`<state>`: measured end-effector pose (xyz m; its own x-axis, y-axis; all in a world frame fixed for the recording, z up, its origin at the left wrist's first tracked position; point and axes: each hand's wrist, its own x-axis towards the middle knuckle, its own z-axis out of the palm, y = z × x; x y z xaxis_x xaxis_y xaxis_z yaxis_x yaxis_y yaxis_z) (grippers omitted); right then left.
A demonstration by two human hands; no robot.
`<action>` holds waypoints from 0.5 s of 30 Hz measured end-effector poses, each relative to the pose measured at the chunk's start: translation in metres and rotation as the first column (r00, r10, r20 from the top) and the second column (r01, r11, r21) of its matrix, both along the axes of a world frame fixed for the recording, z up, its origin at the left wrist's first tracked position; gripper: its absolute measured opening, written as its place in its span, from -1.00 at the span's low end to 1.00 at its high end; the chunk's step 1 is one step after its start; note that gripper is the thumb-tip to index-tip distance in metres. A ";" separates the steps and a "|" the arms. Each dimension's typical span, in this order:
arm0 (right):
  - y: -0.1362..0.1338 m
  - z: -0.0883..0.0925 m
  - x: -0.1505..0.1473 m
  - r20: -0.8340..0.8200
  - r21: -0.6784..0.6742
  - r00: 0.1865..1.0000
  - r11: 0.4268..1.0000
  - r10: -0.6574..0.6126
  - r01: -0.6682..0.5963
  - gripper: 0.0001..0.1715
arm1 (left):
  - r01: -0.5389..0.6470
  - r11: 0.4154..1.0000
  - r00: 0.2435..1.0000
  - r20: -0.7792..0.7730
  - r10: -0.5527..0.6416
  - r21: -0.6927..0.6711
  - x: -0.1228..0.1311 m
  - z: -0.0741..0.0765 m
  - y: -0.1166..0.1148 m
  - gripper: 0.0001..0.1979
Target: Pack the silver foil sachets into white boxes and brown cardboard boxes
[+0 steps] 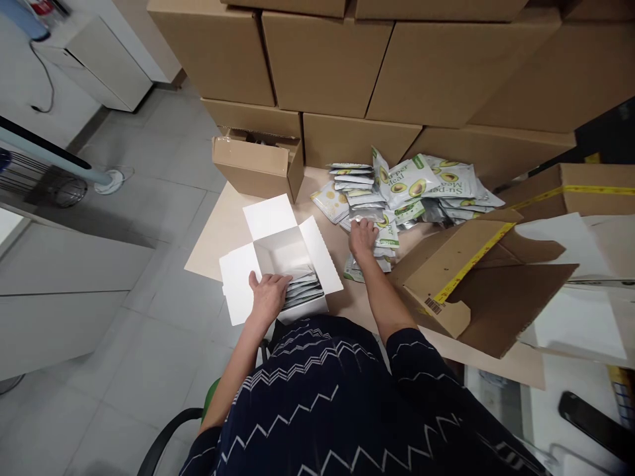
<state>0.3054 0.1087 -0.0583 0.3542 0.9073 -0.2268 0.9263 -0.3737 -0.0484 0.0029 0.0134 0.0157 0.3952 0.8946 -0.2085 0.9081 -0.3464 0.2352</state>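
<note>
A white carton (278, 241) with its flaps spread stands on the table in front of me. Several flat pouches (303, 288) are lined up inside at its near end. My left hand (269, 295) rests over the carton's near left side, thumb apart, fingertips against those pouches. To the right, my right hand (363, 238) has its fingers curled on the near end of a silvery pouch (367, 215) in a stack. Its fingertips are partly hidden. Beside that stack lies a pile of avocado-printed pouches (409, 182).
Large brown boxes (327, 63) are stacked behind the table. A small open brown box (253, 162) stands at the back left. An opened cardboard box with yellow tape (441, 271) lies right of my right arm. A black phone (595, 423) is at lower right.
</note>
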 end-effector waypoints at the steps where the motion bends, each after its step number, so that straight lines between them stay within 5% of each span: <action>1: -0.005 -0.005 0.001 0.019 0.029 1.000 1.000 0.011 -0.012 -0.48 | 0.002 1.000 1.000 0.001 -0.002 0.002 0.000 0.000 0.000 -0.63; 9: -0.009 -0.004 0.001 0.011 0.004 0.997 0.997 0.080 -0.080 -0.44 | 0.009 1.000 1.000 -0.001 -0.009 0.026 -0.002 -0.004 -0.001 -0.62; 15: -0.032 0.000 -0.016 -0.092 0.025 0.964 0.968 0.251 -0.249 -0.47 | 0.015 0.999 1.000 0.004 -0.016 0.039 -0.001 -0.003 -0.001 -0.63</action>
<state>0.2897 0.0763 -0.0580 0.0936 0.9673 -0.2356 0.9813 -0.1296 -0.1423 0.0017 0.0127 0.0129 0.4098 0.8957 -0.1724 0.9017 -0.3693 0.2249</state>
